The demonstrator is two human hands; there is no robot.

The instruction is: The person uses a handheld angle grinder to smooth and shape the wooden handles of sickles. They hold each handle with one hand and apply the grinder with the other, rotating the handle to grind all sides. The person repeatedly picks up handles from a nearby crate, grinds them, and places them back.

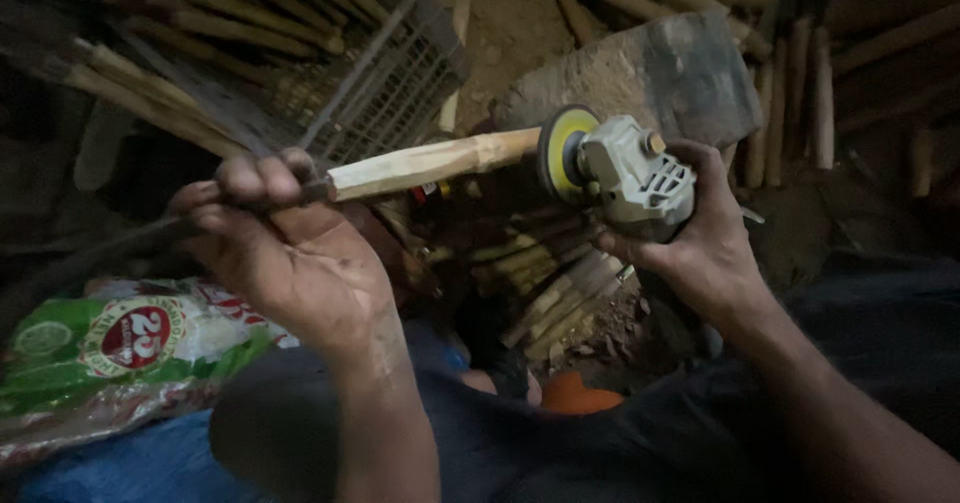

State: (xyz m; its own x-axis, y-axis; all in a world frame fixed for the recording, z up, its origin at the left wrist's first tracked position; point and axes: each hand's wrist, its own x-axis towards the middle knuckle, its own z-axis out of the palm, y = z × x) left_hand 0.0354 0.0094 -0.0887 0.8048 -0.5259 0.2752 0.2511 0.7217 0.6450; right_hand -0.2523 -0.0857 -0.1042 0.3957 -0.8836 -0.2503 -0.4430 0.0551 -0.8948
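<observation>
A person's dark-clothed lap fills the near edge of the view, with a blue sheet (120, 468) at near left and, just beyond it, a green, white and red printed plastic sack (110, 348) lying on the ground. An orange object (580, 398) shows between the knees, partly hidden.

Above the lap, the left hand (285, 248) is closed around the dark metal end of a tool, fingers curled over the top. From that fist a pale wooden handle (430, 161) runs rightward, nearly level and slightly raised at its far-right end, held in the air at the centre of the scene. The right hand (700, 233) grips a grey angle grinder (630, 178), its body clasped in the palm. The grinder's yellow-edged disc (562, 153) stands on edge and meets the tip of the wooden handle.

Below the two hands, a pile of short cut wooden sticks (545, 283) lies on the earth floor. Farther off, at left, a grey plastic crate (385, 88) sits tilted with long wooden sticks (230, 23) in and around it. At far right stands a large grey stone block (650, 73), with more wooden handles (810, 93) leaning upright beside it in the gloom.
</observation>
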